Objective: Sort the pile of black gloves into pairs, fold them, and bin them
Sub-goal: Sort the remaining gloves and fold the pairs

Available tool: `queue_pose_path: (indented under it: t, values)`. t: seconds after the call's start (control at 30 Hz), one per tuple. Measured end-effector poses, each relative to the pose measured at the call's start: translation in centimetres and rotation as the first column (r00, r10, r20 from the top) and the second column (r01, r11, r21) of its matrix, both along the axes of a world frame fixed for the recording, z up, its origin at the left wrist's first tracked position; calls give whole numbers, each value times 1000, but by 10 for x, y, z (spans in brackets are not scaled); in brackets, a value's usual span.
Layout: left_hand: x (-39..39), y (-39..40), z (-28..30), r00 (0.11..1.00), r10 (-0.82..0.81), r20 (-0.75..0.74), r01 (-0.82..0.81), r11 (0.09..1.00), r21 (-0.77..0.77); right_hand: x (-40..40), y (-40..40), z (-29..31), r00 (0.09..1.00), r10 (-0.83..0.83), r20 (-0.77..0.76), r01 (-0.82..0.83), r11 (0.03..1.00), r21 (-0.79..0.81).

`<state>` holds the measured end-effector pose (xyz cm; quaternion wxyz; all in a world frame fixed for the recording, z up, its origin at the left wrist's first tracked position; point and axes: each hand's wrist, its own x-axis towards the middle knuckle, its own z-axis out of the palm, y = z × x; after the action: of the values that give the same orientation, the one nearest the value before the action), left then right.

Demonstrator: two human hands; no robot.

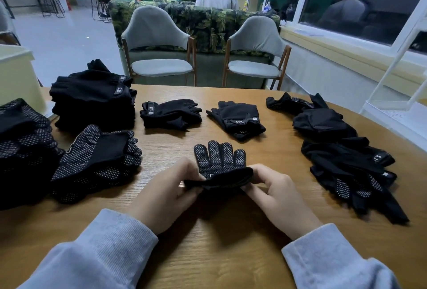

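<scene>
A dotted glove (219,161) is pinched at its cuff by the left hand (161,193) and right hand (277,196), fingers clamped; bare surface (208,254) lies toward 6 o'clock.

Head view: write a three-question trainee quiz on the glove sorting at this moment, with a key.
1. True or false: both hands grip the cuff end of the dotted glove at the table's middle.
2. Where does the loose, unsorted pile lie? A) on the person's right B) on a chair C) on the floor
3. Fill in: the tall stack of folded gloves stands at the table's far ____ side.

Key:
1. True: the left hand and right hand each pinch the cuff, the glove's fingers pointing away.
2. A
3. left
</scene>
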<state>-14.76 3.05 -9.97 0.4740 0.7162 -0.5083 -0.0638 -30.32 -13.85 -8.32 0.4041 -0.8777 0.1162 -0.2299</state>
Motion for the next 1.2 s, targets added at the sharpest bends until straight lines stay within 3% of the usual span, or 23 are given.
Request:
queue_pose_path:
  t: [0.2,0.43,0.63,0.83,1.03,1.2]
  values:
    - [-2,2,5,998,30,51,-23,990,-137,0,5,4,983,-87,160,72,993,98]
    - [-1,1,5,997,11,75,1,989,-147,2,-1,-1,969,39,244,-21,997,-78]
    - [2,-1,4,990,60,128,-45,992,-116,6,3,1,998,-2,57,5,999,-47]
    - [8,-2,0,948,165,273,-205,971,127,13,-2,-12,965,-112,-239,21,935,-355]
    - [7,-1,0,944,178,278,-207,975,80,15,0,-10,996,-90,2,83,900,-428]
    - [2,2,4,930,161,330,-183,983,36,17,5,-10,991,-58,-119,3,910,-415]
